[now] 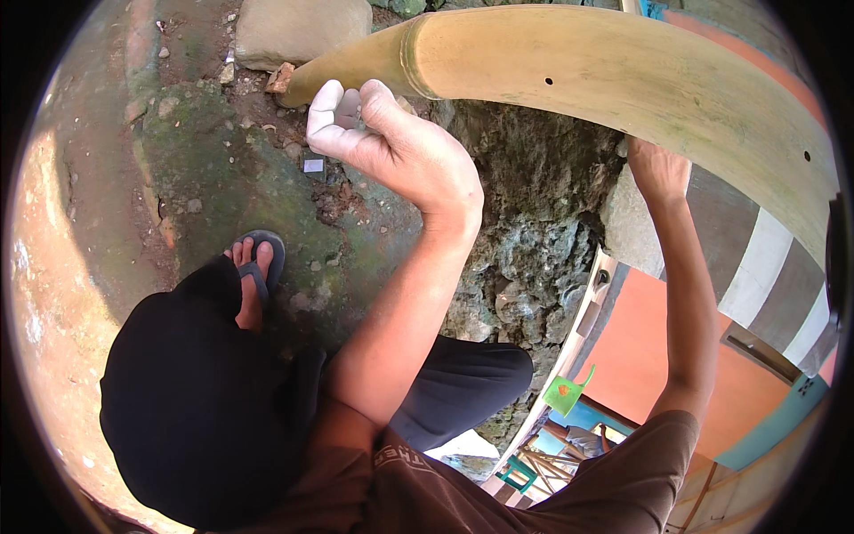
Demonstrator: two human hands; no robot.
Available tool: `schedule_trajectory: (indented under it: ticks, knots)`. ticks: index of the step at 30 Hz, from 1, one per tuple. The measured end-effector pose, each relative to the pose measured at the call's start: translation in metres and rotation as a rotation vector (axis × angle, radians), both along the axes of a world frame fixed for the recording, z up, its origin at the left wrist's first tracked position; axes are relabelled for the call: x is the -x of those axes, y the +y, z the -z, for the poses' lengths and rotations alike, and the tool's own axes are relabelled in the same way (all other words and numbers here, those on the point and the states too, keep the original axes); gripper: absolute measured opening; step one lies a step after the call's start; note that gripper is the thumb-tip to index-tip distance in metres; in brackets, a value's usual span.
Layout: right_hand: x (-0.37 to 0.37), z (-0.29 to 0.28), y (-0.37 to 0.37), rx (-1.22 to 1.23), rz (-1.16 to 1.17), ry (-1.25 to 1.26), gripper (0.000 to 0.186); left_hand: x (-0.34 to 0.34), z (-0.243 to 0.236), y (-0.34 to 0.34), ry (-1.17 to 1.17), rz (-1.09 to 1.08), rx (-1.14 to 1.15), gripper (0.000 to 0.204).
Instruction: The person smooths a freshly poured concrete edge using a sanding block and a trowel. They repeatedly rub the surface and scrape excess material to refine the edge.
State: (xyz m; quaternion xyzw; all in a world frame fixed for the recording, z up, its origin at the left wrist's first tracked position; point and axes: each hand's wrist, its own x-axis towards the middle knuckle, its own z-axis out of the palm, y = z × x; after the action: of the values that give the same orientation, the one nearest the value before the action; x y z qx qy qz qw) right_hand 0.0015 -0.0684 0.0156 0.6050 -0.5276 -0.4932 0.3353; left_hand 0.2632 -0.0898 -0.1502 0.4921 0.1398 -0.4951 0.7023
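Bamboo pole (534, 58) lies just beyond both hands, long axis running left to right, narrower end pointing left and meeting the dirt (200, 58) beside a smooth stone (302, 31) and a brick chunk (280, 78), which perhaps keep it from rolling. Right hand (658, 169) reaches up to the pole's near edge, likely to steady it, fingers hidden behind, so I can't tell how it grips. Left hand (400, 147) half-curled near the node (416, 58), whitened fingers parted from thumb, nothing visibly held; contact with the pole unclear.
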Motion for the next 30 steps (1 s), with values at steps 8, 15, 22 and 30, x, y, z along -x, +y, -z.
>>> schedule_trajectory:
  ticks: [8, 15, 22, 30]
  knots:
    - [-0.003, -0.037, 0.018, -0.025, -0.206, -0.1, 0.03, 0.026, -0.007, 0.0, 0.025, 0.056, -0.187, 0.049]
    - [-0.015, -0.028, 0.004, -0.071, -0.046, -0.035, 0.023, 0.003, -0.017, -0.003, 0.85, 0.014, 0.258, 0.071]
    - [-0.028, -0.033, 0.015, -0.11, -0.14, -0.114, 0.027, -0.01, -0.015, -0.011, 0.889, 0.11, 0.296, 0.068]
    - [-0.036, -0.007, 0.0, -0.103, -0.051, -0.086, 0.027, -0.018, -0.016, -0.013, 0.898, 0.111, 0.254, 0.069]
